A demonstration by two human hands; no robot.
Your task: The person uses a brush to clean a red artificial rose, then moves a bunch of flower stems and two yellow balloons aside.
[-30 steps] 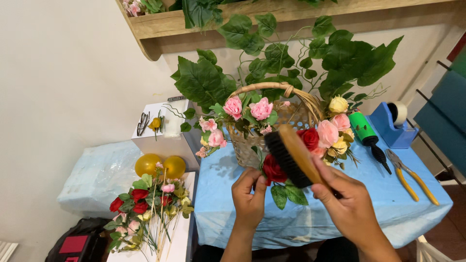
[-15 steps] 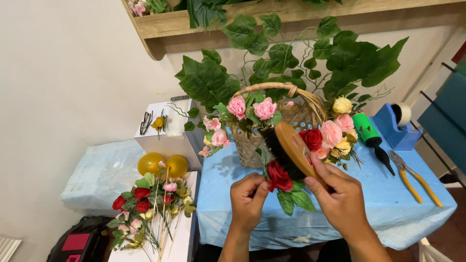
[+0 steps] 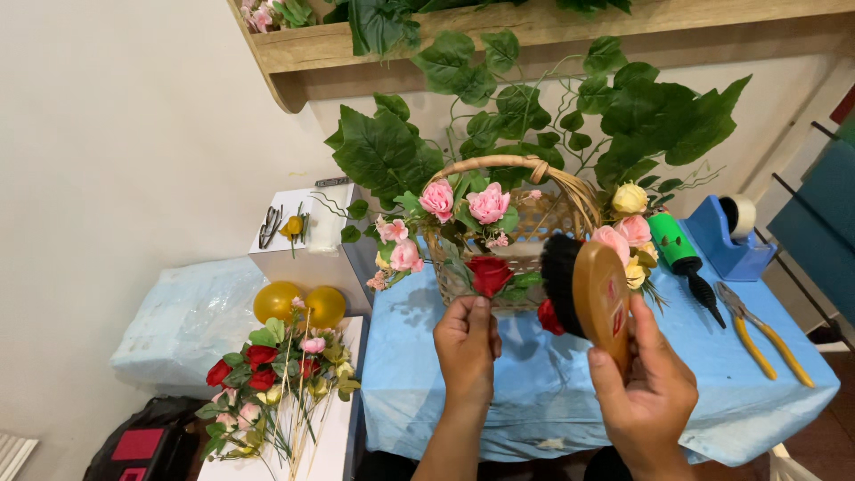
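Fingers of the left hand (image 3: 466, 343) pinch a red rose (image 3: 489, 273) at the wicker basket (image 3: 521, 233) front, while the right hand (image 3: 646, 383) grips a wooden brush (image 3: 588, 289) (black bristles facing the basket) above the blue-covered table (image 3: 552, 392).

Basket (image 3: 525, 227) front behind brush (image 3: 588, 289); pliers (image 3: 766, 334) tip too small
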